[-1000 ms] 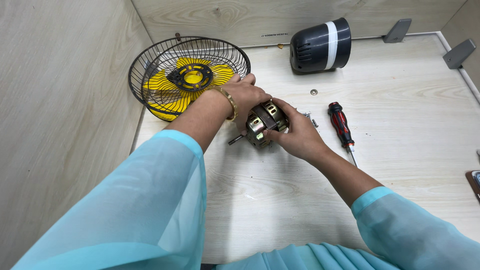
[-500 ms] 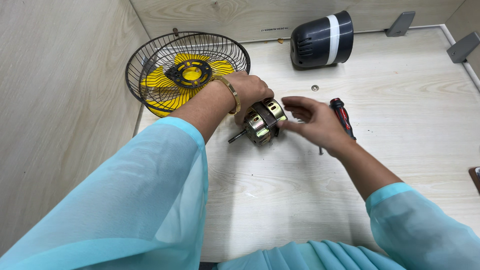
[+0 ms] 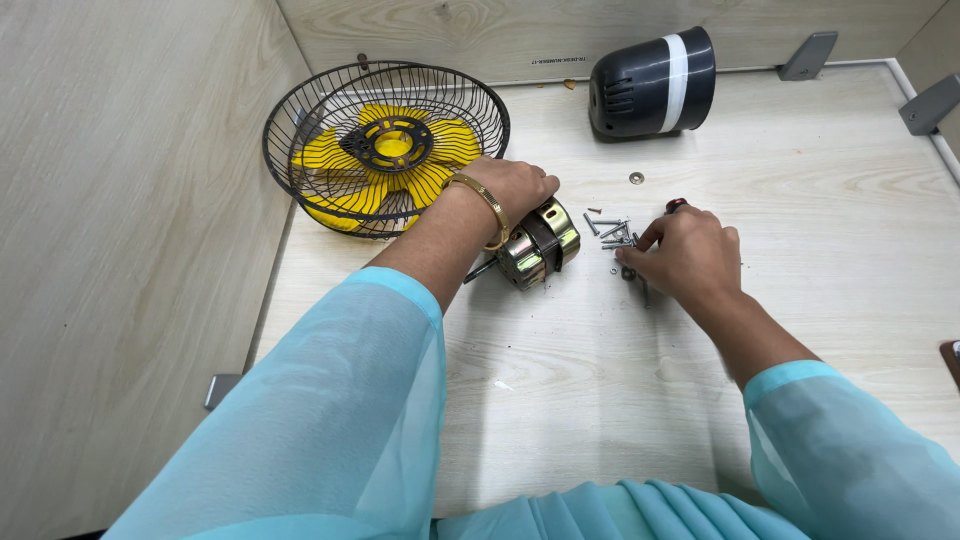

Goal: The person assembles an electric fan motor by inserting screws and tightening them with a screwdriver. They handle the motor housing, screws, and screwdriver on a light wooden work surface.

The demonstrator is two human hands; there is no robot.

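**A:** Where does the work stand on the table [image 3: 820, 330]?

**B:** The person's left hand [image 3: 515, 190] lies over the fan motor [image 3: 538, 243], fingers curled down on its top and clamped on it, so that it rests on its side near the middle of the table. The right hand [image 3: 685, 255] is just beside it, over the small heap of screws [image 3: 610, 232]. Its thumb and forefinger are drawn close together at the heap, but whether a screw is already pinched between them cannot be told.

**A:** And the rest of the fan?

**B:** The wire guard with the yellow blades [image 3: 385, 150] lies behind the left wrist, against the wall. The black rear cover [image 3: 652, 82] stands well apart at the far edge, and a lone washer [image 3: 636, 178] lies between it and the screws. The red tip of a screwdriver [image 3: 676, 205] shows just beyond the right hand's knuckles.

**A:** What makes for a clean pick here?

**B:** By the look of it, the left hand should keep the motor pinned so it cannot roll. The right hand does best to single out one screw with its fingertips, lifting rather than sweeping, since a sweep would likely scatter the heap toward the motor.
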